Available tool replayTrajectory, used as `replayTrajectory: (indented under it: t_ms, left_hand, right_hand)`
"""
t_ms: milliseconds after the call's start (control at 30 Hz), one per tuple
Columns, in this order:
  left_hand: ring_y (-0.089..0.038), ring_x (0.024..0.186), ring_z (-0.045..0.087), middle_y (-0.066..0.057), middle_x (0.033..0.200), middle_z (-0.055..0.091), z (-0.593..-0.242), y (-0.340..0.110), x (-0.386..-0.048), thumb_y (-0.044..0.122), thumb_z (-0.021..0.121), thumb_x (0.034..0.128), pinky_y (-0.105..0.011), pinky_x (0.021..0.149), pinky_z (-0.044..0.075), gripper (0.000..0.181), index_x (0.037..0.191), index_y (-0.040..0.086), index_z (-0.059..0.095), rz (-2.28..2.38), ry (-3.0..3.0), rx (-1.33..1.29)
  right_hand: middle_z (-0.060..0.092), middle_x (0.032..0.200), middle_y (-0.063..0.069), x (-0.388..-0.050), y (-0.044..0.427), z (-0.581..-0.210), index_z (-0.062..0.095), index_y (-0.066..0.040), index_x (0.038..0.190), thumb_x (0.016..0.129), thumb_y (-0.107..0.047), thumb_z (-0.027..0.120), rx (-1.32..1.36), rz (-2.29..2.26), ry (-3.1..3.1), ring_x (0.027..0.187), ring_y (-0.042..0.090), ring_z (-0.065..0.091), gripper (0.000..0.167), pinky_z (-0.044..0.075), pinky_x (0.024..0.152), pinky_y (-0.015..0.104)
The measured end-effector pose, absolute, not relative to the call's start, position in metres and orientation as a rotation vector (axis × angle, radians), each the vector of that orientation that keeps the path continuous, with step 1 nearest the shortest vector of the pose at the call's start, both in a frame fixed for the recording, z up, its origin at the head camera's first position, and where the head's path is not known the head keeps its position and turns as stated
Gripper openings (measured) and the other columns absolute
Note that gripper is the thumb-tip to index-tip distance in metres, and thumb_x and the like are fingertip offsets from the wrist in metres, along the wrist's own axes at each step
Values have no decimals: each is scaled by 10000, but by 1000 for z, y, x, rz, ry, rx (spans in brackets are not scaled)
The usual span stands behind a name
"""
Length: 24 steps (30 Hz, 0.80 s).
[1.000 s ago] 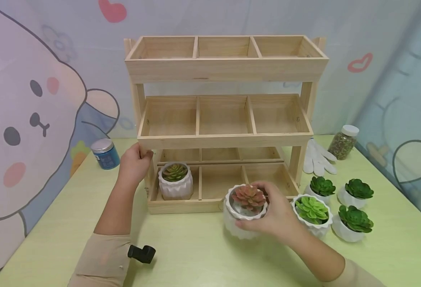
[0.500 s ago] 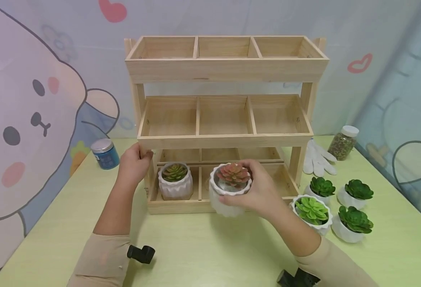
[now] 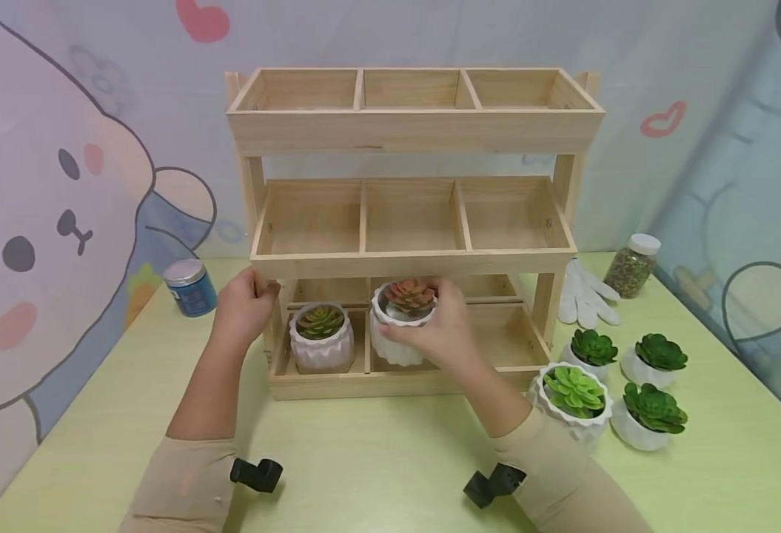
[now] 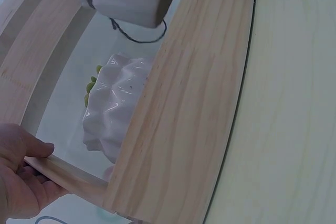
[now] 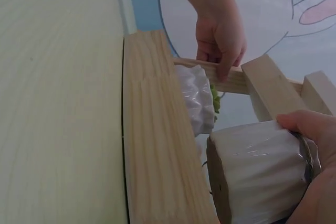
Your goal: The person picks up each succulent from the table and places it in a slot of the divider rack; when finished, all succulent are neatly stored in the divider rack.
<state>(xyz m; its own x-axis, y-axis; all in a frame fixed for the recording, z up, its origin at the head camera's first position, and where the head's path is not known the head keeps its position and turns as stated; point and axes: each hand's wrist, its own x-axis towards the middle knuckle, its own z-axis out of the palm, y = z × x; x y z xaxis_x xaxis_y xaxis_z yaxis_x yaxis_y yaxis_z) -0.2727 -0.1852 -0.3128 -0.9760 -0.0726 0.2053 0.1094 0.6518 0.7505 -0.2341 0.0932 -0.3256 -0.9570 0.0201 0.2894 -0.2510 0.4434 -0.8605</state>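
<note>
My right hand [image 3: 445, 326] grips a white ruffled pot with a reddish succulent [image 3: 390, 342], held at the middle compartment of the bottom tier of the wooden shelf [image 3: 390, 265]. In the right wrist view, the raised pot [image 5: 257, 163] shows its flat underside, and the fingers lie near its rim. Whether it touches the compartment floor cannot be told. My left hand [image 3: 243, 307] pinches the shelf's left upright, thumb on one side in the left wrist view. Another white pot with a green succulent [image 3: 323, 349] stands in the bottom left compartment.
Several potted green succulents stand at the right, the nearest a light green one [image 3: 573, 403]. Behind them lie white gloves [image 3: 585, 296] and a jar with a white lid [image 3: 632, 266]. A blue tin [image 3: 192, 290] stands left of the shelf.
My right hand has carried the reddish succulent's pot left and away from me, from in front of the shelf to the bottom middle compartment. The left hand keeps its hold on the upright.
</note>
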Motion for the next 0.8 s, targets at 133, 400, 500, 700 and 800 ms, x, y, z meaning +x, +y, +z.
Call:
replayTrajectory:
  t_ms: [133, 400, 500, 700, 800]
  left_hand:
    - [-404, 1089, 541, -275, 1223, 539, -312, -184, -272, 156, 481, 970, -526, 857, 464, 361, 1260, -59, 478, -1240, -2658, -34]
    - [-406, 1101, 534, -275, 1239, 529, -311, -184, -272, 163, 475, 974, -529, 861, 461, 376, 1280, -55, 467, -1247, -2662, -35]
    - [-408, 1097, 537, -278, 1235, 530, -312, -185, -273, 161, 478, 972, -530, 860, 462, 375, 1277, -58, 470, -1238, -2657, -38]
    - [-407, 1084, 543, -280, 1217, 539, -313, -186, -272, 166, 482, 971, -529, 851, 465, 369, 1261, -62, 476, -1225, -2661, -43]
    - [-407, 1074, 547, -284, 1205, 542, -312, -186, -271, 166, 478, 972, -526, 843, 468, 367, 1255, -68, 474, -1223, -2667, -43]
  right_hand:
    - [487, 1187, 137, -244, 91, -336, 436, 18, 1244, 545, -279, 910, 196, 1482, -2409, 1106, 277, 472, 895, 406, 959, 417]
    - [469, 1175, 152, -256, 91, -358, 430, 31, 1226, 544, -287, 912, 130, 1470, -2440, 1083, 287, 477, 894, 419, 949, 402]
    - [478, 1156, 150, -259, 91, -364, 435, 35, 1213, 546, -296, 911, 129, 1472, -2454, 1063, 290, 490, 884, 433, 934, 403]
    - [478, 1158, 164, -261, 91, -371, 429, 45, 1217, 552, -294, 906, 138, 1462, -2457, 1067, 306, 485, 886, 435, 927, 415]
    - [479, 1161, 168, -261, 91, -374, 435, 46, 1217, 555, -302, 902, 136, 1438, -2472, 1073, 311, 480, 882, 432, 924, 423]
